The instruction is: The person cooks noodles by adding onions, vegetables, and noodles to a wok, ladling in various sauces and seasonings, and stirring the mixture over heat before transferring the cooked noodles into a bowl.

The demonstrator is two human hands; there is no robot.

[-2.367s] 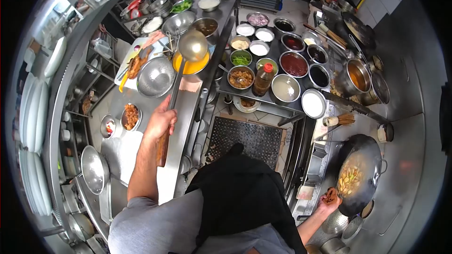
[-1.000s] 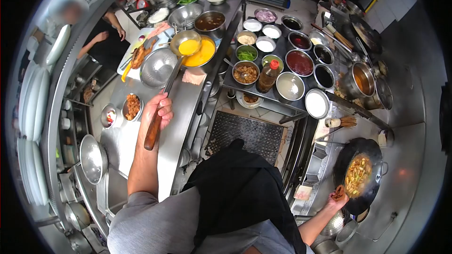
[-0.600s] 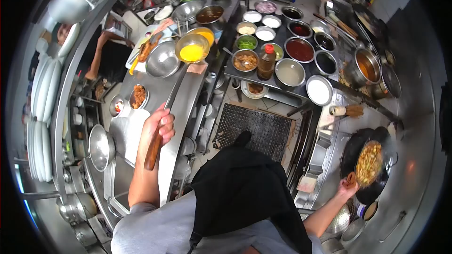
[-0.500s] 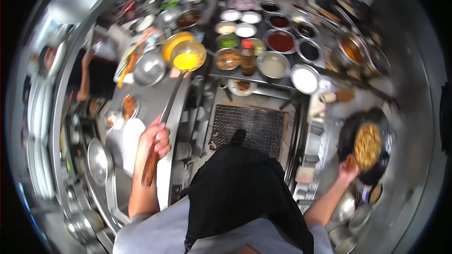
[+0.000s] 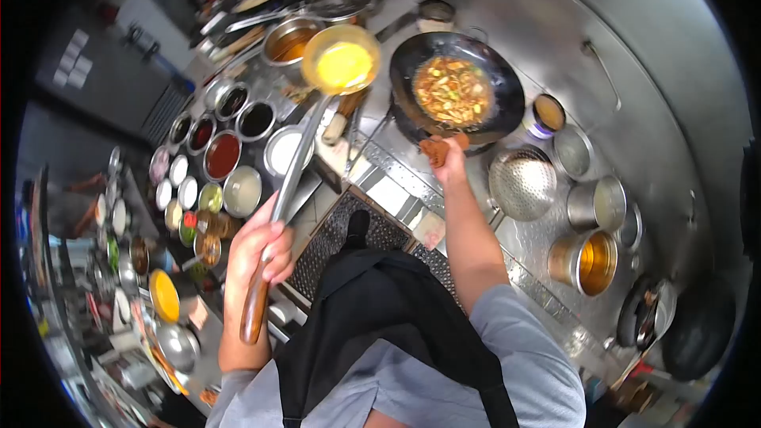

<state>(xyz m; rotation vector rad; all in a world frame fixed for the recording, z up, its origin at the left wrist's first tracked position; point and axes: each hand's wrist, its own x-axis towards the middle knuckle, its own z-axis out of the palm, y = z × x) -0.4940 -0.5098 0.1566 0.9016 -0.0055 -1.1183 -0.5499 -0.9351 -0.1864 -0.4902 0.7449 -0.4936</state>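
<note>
My left hand [image 5: 261, 252] is wrapped round the handle of a long metal ladle [image 5: 342, 61], whose bowl holds bright yellow liquid. The ladle's bowl is raised over the stove side, left of a black wok [image 5: 506, 87]. Chopped pieces in brownish sauce [image 5: 453, 91] lie in the wok. At the wok's near edge, my right hand [image 5: 450, 160] is closed on a brown cloth [image 5: 435, 150] against the rim. The cloth hides the part of the wok under it.
Bowls of sauces, such as a red one [image 5: 223, 154], stand at the left. A pot of amber liquid [image 5: 289, 40] is behind the ladle. At the right are a perforated strainer [image 5: 523, 182] and another pot [image 5: 583, 263]. A yellow bowl [image 5: 164, 296] stands far left.
The view has swung right toward the stove. The ladle, filled with yellow liquid earlier, has moved from beside the yellow bowl to near the wok. My right hand still grips the cloth.
</note>
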